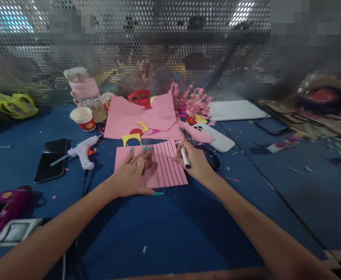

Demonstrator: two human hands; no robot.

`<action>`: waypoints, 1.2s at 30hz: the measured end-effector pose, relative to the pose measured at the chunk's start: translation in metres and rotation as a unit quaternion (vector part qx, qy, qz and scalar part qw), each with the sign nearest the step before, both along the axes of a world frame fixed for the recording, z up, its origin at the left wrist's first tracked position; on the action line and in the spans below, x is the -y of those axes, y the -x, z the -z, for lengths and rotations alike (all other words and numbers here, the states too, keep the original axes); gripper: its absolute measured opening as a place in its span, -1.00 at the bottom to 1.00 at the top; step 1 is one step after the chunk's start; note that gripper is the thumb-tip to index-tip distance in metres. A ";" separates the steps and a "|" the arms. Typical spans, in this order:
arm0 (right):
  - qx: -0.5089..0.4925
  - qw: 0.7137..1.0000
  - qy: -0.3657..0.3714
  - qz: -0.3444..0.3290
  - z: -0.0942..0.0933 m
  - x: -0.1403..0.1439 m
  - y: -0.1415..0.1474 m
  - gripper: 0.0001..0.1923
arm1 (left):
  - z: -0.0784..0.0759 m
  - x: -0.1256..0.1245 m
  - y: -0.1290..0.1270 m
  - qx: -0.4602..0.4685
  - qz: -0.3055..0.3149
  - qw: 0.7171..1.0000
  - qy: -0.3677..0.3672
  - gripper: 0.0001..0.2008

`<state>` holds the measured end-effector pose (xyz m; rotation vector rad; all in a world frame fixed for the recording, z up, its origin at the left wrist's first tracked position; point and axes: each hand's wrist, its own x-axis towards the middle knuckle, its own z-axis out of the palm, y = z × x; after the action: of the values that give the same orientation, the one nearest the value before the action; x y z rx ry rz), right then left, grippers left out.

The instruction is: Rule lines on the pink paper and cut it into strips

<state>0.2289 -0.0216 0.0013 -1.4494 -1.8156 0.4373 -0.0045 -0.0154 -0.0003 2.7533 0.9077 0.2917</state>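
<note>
Lying flat on the blue table [170, 233], the lined pink sheet [169, 167] sits between the two hands, its right part ruled with slanting dark lines. The left hand [131, 171] presses on the left part of this sheet, fingers spread and thumb stretched out past the near edge, gripping nothing; a clear strip, perhaps a ruler, shows beside its fingers. The right hand [196, 161] rests at the sheet's right edge, fingers curled closely around a white marker [185, 157] whose black end faces the near side; the fingers hide its other end.

Beyond the lined sheet and to its left stands a clear bottle [94, 102] with a pink band and a whitish top; something brownish shows low inside. Just in front of it is a red-and-white paper cup [82, 118], its mouth open and its bottom hidden from view. A second paper cup [106, 102] stands partly behind the bottle, so its contents cannot be told. Left of the lined sheet, a white glue gun [84, 151] holds a pale glue stick [60, 160], which reaches over a black phone [49, 161].
</note>
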 end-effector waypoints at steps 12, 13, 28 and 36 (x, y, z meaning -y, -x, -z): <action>0.087 0.983 -0.156 -0.049 0.007 0.001 0.003 -0.89 | -0.001 0.000 -0.002 -0.012 -0.003 1.000 -0.012 -0.15; 0.082 0.986 -0.135 -0.054 0.010 0.001 0.004 -0.88 | -0.001 0.000 -0.002 -0.013 -0.004 1.000 -0.009 -0.14; 0.072 0.991 -0.108 -0.046 0.020 -0.003 0.004 -0.80 | -0.001 0.002 -0.004 -0.007 -0.002 1.000 -0.009 0.02; 0.066 0.989 -0.129 -0.041 0.022 -0.005 0.003 -0.82 | 0.001 0.002 -0.003 0.002 -0.003 1.000 -0.024 -0.06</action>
<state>0.2261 -0.0170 -0.0206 -1.2535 -1.9619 0.1414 -0.0013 -0.0175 -0.0011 2.7937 0.9194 0.3229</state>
